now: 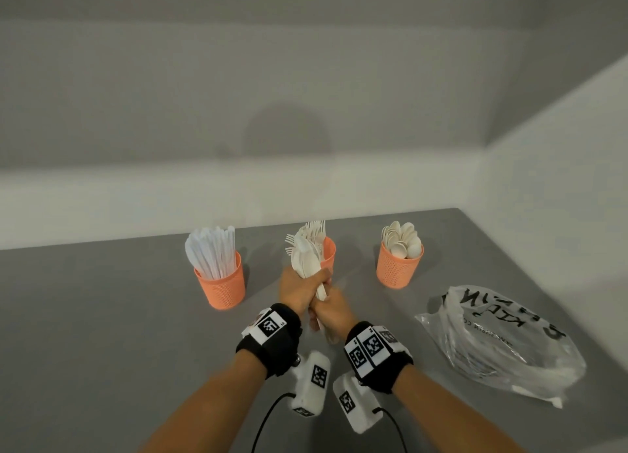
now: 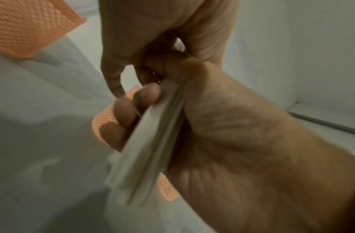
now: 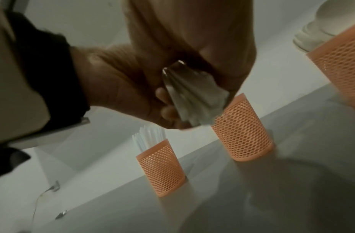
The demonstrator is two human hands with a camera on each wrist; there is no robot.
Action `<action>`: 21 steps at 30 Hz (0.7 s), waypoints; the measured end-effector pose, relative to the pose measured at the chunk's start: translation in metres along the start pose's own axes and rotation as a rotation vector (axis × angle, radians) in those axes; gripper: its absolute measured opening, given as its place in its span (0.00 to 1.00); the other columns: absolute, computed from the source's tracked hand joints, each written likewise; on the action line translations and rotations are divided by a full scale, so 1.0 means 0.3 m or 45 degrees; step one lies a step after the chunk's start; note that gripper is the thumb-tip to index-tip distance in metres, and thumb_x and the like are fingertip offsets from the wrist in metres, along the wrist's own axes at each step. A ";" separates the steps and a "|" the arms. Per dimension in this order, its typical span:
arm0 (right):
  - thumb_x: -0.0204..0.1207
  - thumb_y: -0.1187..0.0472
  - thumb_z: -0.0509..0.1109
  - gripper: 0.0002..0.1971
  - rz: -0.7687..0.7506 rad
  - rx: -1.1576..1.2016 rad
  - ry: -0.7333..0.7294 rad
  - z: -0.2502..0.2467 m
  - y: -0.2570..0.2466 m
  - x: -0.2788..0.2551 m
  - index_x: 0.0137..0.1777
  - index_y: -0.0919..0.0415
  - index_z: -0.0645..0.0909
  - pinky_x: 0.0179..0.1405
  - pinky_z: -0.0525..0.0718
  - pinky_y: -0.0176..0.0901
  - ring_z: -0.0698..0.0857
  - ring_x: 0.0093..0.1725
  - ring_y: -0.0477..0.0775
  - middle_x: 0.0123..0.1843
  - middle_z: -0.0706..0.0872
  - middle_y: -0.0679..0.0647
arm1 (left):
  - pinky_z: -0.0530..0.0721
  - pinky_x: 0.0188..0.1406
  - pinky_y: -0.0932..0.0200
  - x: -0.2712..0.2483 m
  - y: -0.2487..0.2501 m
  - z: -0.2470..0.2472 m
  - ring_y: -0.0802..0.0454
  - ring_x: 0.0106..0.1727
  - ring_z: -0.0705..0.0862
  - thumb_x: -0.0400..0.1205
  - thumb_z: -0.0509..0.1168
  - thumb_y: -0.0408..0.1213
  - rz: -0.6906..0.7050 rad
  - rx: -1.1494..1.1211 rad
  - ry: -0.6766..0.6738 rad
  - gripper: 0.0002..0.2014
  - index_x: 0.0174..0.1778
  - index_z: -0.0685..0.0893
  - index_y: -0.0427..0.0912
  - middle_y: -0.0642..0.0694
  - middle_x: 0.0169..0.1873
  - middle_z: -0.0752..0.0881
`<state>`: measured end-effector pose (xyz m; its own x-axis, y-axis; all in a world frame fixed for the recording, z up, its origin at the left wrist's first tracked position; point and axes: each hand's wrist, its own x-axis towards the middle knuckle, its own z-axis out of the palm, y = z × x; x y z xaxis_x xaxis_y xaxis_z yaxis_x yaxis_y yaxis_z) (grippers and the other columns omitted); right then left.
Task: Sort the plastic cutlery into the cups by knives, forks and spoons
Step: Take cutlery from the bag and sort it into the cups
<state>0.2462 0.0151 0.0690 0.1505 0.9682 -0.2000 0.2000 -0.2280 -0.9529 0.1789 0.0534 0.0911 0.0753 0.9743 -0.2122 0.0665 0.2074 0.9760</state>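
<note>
Both hands hold one upright bundle of white plastic cutlery point(image 1: 306, 259) above the table, with fork tines fanning out at its top. My left hand point(image 1: 300, 288) grips the bundle's middle. My right hand point(image 1: 331, 311) grips the handle ends just below it. The left wrist view shows my fingers point(image 2: 122, 113) curled round the stacked handles point(image 2: 150, 141). Three orange mesh cups stand in a row behind. The left cup point(image 1: 221, 284) holds knives point(image 1: 212, 252), and the right cup point(image 1: 399, 267) holds spoons point(image 1: 402, 238). The middle cup point(image 1: 329, 250) is mostly hidden by the bundle.
A crumpled clear plastic bag point(image 1: 499, 337) with black lettering lies on the grey table point(image 1: 102, 316) to the right of my hands. A white wall runs close behind the cups and along the right side. The right wrist view shows the cups point(image 3: 242, 130) standing apart from one another.
</note>
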 end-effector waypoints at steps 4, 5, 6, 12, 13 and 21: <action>0.77 0.58 0.64 0.05 -0.073 -0.146 0.093 -0.005 -0.007 0.020 0.51 0.54 0.80 0.50 0.85 0.53 0.86 0.45 0.58 0.41 0.86 0.53 | 0.81 0.42 0.58 0.002 0.011 0.045 0.48 0.44 0.84 0.70 0.75 0.35 0.099 0.009 0.145 0.15 0.50 0.80 0.41 0.47 0.41 0.85; 0.76 0.54 0.65 0.14 -0.100 -0.094 0.104 -0.003 -0.007 0.024 0.60 0.56 0.77 0.50 0.86 0.51 0.86 0.47 0.55 0.46 0.87 0.54 | 0.81 0.42 0.59 0.003 0.021 0.051 0.49 0.45 0.85 0.70 0.76 0.38 0.116 0.014 0.146 0.16 0.50 0.80 0.40 0.46 0.43 0.86; 0.73 0.49 0.65 0.23 -0.105 -0.043 0.121 -0.003 -0.011 0.022 0.67 0.58 0.73 0.45 0.86 0.46 0.86 0.45 0.51 0.48 0.87 0.55 | 0.82 0.41 0.60 0.007 0.031 0.054 0.50 0.44 0.85 0.69 0.76 0.42 0.128 0.016 0.124 0.19 0.50 0.80 0.39 0.46 0.43 0.87; 0.79 0.65 0.63 0.10 -0.011 0.214 -0.031 -0.059 -0.009 0.032 0.36 0.55 0.74 0.14 0.63 0.35 0.65 0.13 0.42 0.14 0.71 0.45 | 0.83 0.60 0.48 0.041 0.104 0.003 0.46 0.53 0.85 0.79 0.64 0.52 0.183 0.034 0.078 0.23 0.62 0.76 0.38 0.42 0.54 0.85; 0.79 0.65 0.64 0.10 0.011 0.233 -0.066 -0.063 -0.001 0.039 0.36 0.55 0.74 0.13 0.63 0.33 0.65 0.13 0.43 0.15 0.71 0.45 | 0.84 0.57 0.48 0.054 0.111 -0.011 0.45 0.51 0.85 0.80 0.64 0.47 0.205 0.095 0.135 0.20 0.62 0.76 0.36 0.40 0.52 0.84; 0.80 0.57 0.67 0.09 0.086 0.239 -0.293 -0.088 -0.006 0.029 0.39 0.56 0.74 0.12 0.67 0.31 0.69 0.13 0.42 0.16 0.75 0.46 | 0.81 0.49 0.54 0.103 0.125 -0.087 0.48 0.42 0.82 0.78 0.67 0.34 0.274 0.484 0.153 0.06 0.47 0.84 0.36 0.44 0.40 0.84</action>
<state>0.2727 0.0211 0.0749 -0.0698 0.9544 -0.2902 0.0111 -0.2902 -0.9569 0.1576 0.0936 0.1225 0.0128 0.9997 0.0225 0.4242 -0.0258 0.9052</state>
